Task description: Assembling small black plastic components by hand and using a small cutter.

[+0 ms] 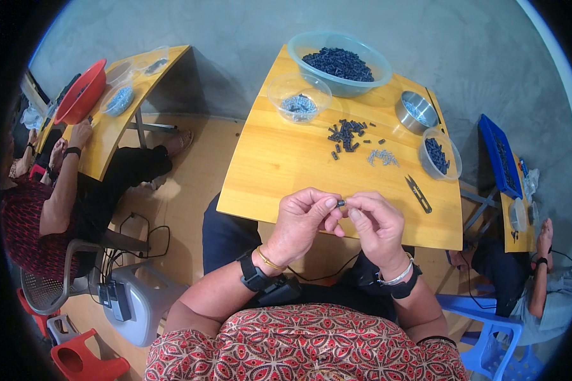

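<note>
Over the near edge of the table, my left hand (305, 217) pinches a small black plastic part (341, 203) between thumb and fingers. My right hand (378, 222) meets it from the other side, its thumb and fingertips closed at the part's end; what they grip is too small to make out. Beyond my hands lies a loose pile of small black parts (346, 134). Beside that pile is a little heap of small silvery pieces (383, 157). A pair of black thread snips (418, 194) rests to the right of my right hand.
On the yellow wooden table (254, 171) stand a big bowl (292, 54) of black parts, a clear bowl (273, 95), a steel bowl (419, 127) of silvery pieces and a clear tub (452, 171) of black parts. People work at side tables left and right.
</note>
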The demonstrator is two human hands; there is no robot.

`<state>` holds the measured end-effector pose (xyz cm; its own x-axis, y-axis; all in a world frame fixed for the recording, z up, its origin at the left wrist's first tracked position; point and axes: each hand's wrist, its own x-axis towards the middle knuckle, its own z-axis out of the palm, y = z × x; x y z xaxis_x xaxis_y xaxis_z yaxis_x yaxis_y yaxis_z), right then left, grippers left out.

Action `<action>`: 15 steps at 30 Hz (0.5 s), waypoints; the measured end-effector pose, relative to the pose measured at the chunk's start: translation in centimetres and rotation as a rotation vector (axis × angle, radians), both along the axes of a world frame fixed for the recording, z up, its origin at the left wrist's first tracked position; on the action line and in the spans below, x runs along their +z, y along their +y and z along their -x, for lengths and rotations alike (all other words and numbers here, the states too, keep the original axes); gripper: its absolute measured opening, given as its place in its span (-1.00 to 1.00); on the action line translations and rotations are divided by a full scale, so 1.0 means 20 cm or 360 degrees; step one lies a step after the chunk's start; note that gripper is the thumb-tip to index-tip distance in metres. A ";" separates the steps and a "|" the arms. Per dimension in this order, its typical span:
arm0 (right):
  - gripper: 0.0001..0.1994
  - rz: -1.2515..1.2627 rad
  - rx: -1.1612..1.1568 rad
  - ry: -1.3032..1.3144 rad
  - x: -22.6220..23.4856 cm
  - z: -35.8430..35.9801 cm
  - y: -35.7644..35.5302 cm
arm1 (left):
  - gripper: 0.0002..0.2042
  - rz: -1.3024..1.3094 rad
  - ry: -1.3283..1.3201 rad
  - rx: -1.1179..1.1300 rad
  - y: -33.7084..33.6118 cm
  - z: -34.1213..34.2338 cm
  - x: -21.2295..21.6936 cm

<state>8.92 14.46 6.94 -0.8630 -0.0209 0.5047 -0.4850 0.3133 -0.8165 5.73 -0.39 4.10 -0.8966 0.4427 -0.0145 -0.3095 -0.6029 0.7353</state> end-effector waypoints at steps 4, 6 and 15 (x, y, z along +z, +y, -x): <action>-0.86 -0.0214 0.0025 0.0102 0.02 0.00 0.01 | -0.88 -0.0017 -0.0010 0.0007 0.00 0.00 0.00; -0.86 -0.0322 0.0014 0.0158 0.04 -0.01 0.00 | -0.88 -0.0017 0.0002 0.0005 0.00 0.00 0.00; -0.79 -0.0783 -0.0067 0.0464 0.06 -0.01 0.01 | -0.89 0.0081 0.0001 0.0037 -0.01 0.02 -0.02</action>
